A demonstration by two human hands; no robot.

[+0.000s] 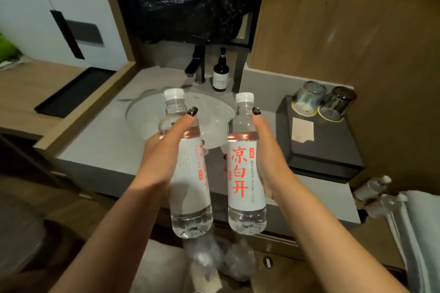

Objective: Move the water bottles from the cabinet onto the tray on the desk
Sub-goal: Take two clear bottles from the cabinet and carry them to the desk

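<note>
Left hand (164, 150) wraps the left water bottle (188, 164); right hand (266, 157) wraps the right water bottle (246, 169). Both upright, side by side, apart, in the air over the grey counter (100, 135). Empty black tray (73, 93) at 10 o'clock on the wooden desk (26, 93); second tray (319, 147), carrying two upturned glasses (323, 102), at 2 o'clock.

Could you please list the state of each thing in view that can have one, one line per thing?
Left hand: grips the left bottle.
Right hand: grips the right bottle.
Left bottle: capped, full, held up, tilted slightly.
Right bottle: capped, full, held about upright.
Two glasses: upside down on the black tray.
Black tray: holds the glasses and a paper card.
Tap: no water visibly running.
Pump bottle: upright beside the tap.
</note>
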